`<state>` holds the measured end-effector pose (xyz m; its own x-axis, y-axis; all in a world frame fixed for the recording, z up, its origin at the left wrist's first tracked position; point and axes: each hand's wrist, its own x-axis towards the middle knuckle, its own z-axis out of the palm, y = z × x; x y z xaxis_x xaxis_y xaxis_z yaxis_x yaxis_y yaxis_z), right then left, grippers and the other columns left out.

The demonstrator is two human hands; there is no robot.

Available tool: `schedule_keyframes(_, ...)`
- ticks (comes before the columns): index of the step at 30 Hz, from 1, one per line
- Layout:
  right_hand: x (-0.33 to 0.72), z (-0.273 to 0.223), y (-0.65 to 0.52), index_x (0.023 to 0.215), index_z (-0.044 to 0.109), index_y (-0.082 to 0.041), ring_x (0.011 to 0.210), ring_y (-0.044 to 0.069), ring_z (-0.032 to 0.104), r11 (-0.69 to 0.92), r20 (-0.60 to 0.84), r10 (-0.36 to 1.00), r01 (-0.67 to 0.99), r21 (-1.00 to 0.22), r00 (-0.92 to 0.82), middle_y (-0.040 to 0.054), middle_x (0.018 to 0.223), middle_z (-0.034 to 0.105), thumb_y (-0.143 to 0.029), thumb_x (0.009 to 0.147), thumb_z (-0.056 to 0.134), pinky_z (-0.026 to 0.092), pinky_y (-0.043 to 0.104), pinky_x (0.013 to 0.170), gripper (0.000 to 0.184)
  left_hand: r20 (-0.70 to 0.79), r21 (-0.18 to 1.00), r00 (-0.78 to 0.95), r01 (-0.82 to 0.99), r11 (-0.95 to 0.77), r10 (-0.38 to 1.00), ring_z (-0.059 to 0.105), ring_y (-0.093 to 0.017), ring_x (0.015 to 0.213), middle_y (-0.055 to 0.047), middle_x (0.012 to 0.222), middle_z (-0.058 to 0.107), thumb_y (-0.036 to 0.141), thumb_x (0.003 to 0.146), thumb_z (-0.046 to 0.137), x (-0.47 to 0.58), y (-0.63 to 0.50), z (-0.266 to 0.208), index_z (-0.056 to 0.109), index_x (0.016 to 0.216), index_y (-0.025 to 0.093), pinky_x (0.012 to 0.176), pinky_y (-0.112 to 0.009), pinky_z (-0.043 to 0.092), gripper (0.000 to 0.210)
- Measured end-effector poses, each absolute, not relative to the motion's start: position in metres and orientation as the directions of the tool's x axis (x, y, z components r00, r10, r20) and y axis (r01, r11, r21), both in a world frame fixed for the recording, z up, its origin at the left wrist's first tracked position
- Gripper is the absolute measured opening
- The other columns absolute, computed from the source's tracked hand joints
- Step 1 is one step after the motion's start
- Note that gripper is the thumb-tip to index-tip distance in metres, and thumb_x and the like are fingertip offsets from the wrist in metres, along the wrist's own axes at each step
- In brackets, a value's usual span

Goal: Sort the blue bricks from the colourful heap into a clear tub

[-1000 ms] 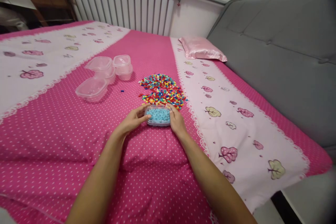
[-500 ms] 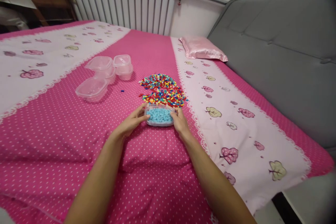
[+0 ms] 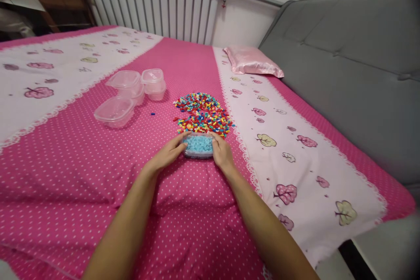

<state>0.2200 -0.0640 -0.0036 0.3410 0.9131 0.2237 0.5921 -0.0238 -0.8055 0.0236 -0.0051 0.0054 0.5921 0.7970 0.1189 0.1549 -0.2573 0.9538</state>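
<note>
Between my two hands is a clear plastic container [image 3: 199, 155] filled with small light-blue toy bricks [image 3: 199, 143]. My left hand [image 3: 173, 148] grips its left side, thumb near the front rim and fingers along the side. On the opposite side, my right hand [image 3: 222, 151] holds the container the same way. Just beyond it lies a loose pile of small multicoloured bricks [image 3: 206, 116], spread in a curved shape on the bedspread. Whether the container rests on the cloth or is slightly lifted, I cannot tell.
Several clear containers [image 3: 114, 111] stand to the left on the pink dotted bedspread [image 3: 82, 162]. A single dark-blue brick [image 3: 152, 114] lies near them. Further back are a pink pillow [image 3: 252, 62], a grey headboard [image 3: 344, 52] and a white radiator [image 3: 157, 4].
The container is tilted a little differently, and my fingers have closed more along its far rim. The pile and the other containers have stayed put.
</note>
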Motion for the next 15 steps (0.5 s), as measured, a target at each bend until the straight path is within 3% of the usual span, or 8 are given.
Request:
schedule_keyframes(11, 0.2208, -0.0052, -0.065, 0.117, 0.067, -0.024, 0.102, 0.025, 0.065, -0.042, 0.215, 0.915, 0.613, -0.789, 0.34, 0.0064, 0.113, 0.07, -0.026, 0.087, 0.038, 0.048, 0.041, 0.094, 0.042, 0.122, 0.967, 0.611, 0.104, -0.232, 0.782, 0.048, -0.03, 0.128, -0.008, 0.137, 0.056, 0.051, 0.074, 0.067, 0.0211, -0.0042, 0.0064, 0.059, 0.129, 0.021, 0.111, -0.043, 0.032, 0.063)
schedule_keyframes(15, 0.2201, -0.0058, -0.0669, 0.12, 0.065, -0.024, 0.101, 0.025, 0.065, -0.044, 0.216, 0.916, 0.621, -0.783, 0.338, 0.0058, 0.114, 0.07, -0.026, 0.088, 0.037, 0.048, 0.04, 0.092, 0.043, 0.106, 0.963, 0.607, 0.135, -0.234, 0.788, 0.042, -0.029, 0.134, -0.008, 0.144, 0.048, 0.052, 0.076, 0.066, 0.0193, -0.006, 0.0054, 0.054, 0.134, 0.021, 0.114, -0.044, 0.026, 0.067)
